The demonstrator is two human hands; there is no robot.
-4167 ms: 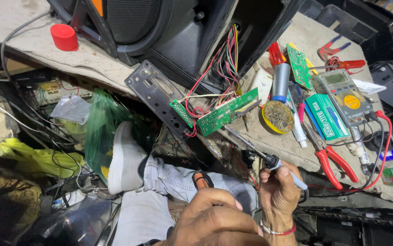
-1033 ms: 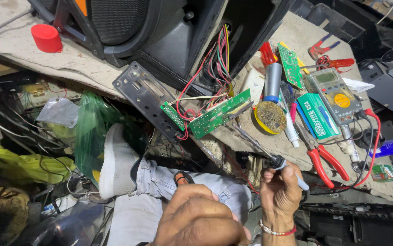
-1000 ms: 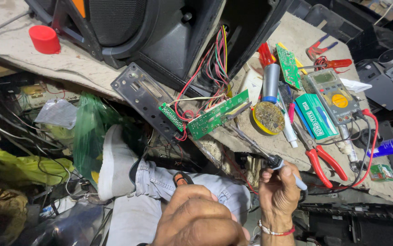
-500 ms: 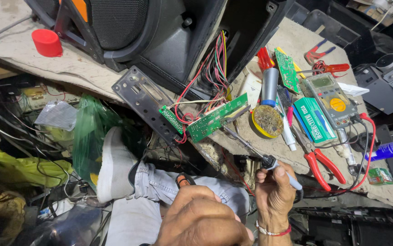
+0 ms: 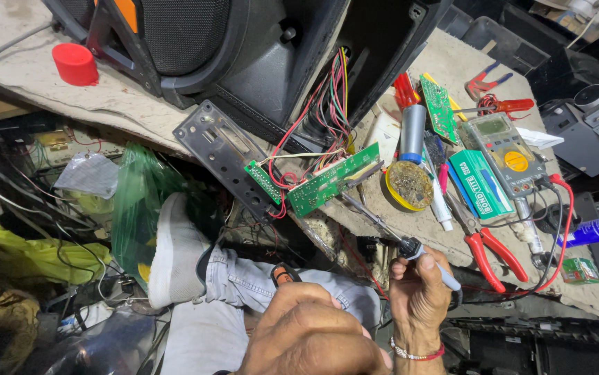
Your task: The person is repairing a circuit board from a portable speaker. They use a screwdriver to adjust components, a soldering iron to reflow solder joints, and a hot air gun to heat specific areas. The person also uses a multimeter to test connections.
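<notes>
Cluttered repair bench: right hand, fist upright, grips a soldering iron aimed toward eleven o'clock at the green circuit board; left hand clenches an orange-tipped tool.

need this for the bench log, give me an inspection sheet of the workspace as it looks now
surface: worn beige bench top, stained, crowded on the right side
job's things: green circuit board wired to a black panel at the bench edge; soldering iron, tip by the board
clutter: round flux tin, yellow multimeter, red-handled pliers, green box, red cap, green plastic bag
grippers: right hand holds the iron, fingers closed around its handle; left hand closed on an orange-tipped tool, mostly hidden
cables: coloured wire bundle runs from the speaker cabinet to the board; red meter lead
surroundings: loose wiring and boards under the bench; person's leg and white shoe below
</notes>
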